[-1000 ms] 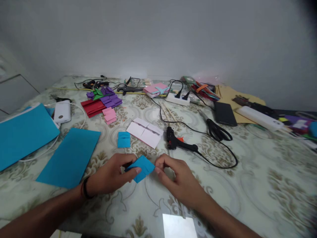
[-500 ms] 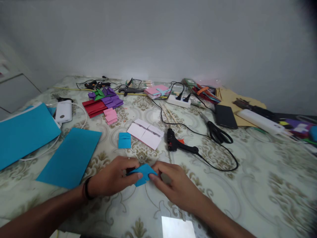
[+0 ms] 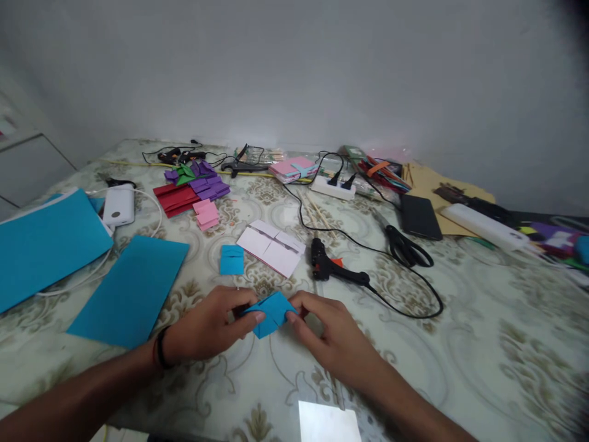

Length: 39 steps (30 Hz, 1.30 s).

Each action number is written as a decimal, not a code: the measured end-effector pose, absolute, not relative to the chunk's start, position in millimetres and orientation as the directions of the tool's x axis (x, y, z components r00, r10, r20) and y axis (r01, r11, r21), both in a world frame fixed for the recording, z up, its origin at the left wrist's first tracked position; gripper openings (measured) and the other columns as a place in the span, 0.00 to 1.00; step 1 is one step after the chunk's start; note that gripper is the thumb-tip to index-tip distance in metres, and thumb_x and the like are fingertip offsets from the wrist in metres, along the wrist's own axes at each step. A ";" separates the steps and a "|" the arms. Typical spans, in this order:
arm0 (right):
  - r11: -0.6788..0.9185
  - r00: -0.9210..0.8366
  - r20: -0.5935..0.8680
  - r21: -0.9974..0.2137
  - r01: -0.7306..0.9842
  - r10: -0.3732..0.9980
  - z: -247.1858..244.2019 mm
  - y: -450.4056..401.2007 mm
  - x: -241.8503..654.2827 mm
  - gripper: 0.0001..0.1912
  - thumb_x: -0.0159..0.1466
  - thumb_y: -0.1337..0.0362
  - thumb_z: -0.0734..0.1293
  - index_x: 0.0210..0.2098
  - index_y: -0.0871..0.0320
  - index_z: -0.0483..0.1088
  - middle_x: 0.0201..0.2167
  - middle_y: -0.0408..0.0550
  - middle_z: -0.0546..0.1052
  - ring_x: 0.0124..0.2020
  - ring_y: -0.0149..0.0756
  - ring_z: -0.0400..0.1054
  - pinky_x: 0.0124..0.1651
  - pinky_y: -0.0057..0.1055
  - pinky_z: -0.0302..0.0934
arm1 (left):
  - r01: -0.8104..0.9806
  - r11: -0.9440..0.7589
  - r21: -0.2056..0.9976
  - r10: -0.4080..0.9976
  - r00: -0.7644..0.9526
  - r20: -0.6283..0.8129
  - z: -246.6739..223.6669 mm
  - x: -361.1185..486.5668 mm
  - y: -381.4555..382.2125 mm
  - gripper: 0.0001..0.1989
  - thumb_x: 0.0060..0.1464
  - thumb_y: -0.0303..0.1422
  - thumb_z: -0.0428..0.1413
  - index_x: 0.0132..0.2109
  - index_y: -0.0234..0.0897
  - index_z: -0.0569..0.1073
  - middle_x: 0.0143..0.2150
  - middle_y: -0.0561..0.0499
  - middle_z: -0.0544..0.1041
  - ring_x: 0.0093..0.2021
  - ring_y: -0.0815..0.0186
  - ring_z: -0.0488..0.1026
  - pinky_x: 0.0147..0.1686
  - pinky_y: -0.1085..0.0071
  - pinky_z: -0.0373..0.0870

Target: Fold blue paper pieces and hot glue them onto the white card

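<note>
Between my hands, just above the patterned tablecloth, is a small folded piece of blue paper with creases and a pointed upper edge. My left hand pinches its left side, thumb on the near face. The right corner is pinched between thumb and fingers of my right hand. Beyond them lies a small blue folded square. Next to that is a white folded sheet with slits and a red underside. A black glue gun rests to the right, its cord curling away.
Blue sheets lie at left beside a white power bank. Red folded paper, pink folded paper and purple pieces sit behind. Black-handled scissors, a dark phone-like slab and a white power strip are at right.
The blue paper has been turned and opened slightly, so more of its creased face shows. Both hands have shifted a little upward and stay pinched on it.
</note>
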State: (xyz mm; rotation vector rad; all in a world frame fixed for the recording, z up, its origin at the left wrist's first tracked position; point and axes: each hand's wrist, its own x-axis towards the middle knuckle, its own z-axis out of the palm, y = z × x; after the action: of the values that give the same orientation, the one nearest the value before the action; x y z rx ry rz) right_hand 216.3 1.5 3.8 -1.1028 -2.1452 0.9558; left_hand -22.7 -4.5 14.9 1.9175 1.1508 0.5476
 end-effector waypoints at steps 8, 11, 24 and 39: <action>0.387 -0.622 0.004 -0.787 0.482 0.783 -0.9 3.5 212.0 0.08 0.65 0.72 0.62 0.30 0.56 0.65 0.24 0.39 0.70 0.24 0.29 0.62 0.29 0.26 0.53 | 0.537 -0.200 0.820 0.920 0.391 -0.032 15.5 -22.6 -1.9 0.12 0.65 0.34 0.53 0.32 0.36 0.71 0.27 0.56 0.71 0.29 0.70 0.67 0.28 0.75 0.60; 0.395 -0.630 -0.006 -0.775 0.494 0.776 -1.9 4.0 211.0 0.08 0.65 0.73 0.62 0.30 0.57 0.65 0.24 0.39 0.70 0.25 0.30 0.63 0.30 0.26 0.53 | 0.554 -0.191 0.810 0.935 0.354 -0.022 14.5 -21.9 -1.3 0.11 0.64 0.34 0.54 0.33 0.36 0.72 0.28 0.55 0.71 0.30 0.69 0.68 0.27 0.75 0.59; 0.469 -0.650 0.195 -0.838 0.278 0.734 -6.1 2.2 215.0 0.28 0.63 0.73 0.71 0.59 0.49 0.67 0.56 0.51 0.72 0.55 0.41 0.70 0.56 0.38 0.67 | 0.507 -0.031 0.861 0.876 0.429 -0.221 3.2 -23.4 -0.1 0.12 0.67 0.41 0.53 0.43 0.37 0.74 0.28 0.57 0.73 0.25 0.69 0.75 0.27 0.75 0.68; 0.384 -0.540 0.112 -0.820 0.424 0.834 2.3 6.0 216.0 0.13 0.71 0.65 0.63 0.53 0.57 0.71 0.32 0.44 0.79 0.32 0.34 0.74 0.38 0.30 0.67 | 0.473 -0.117 0.873 0.923 0.377 -0.081 0.6 -24.5 3.7 0.11 0.67 0.36 0.51 0.50 0.38 0.73 0.32 0.54 0.70 0.31 0.67 0.71 0.30 0.73 0.69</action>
State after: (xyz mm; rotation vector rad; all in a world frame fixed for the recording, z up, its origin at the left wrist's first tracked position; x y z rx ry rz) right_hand 216.0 6.0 2.3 -1.0778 -2.1289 1.0405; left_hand -24.5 3.7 0.6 1.7443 1.2329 0.6316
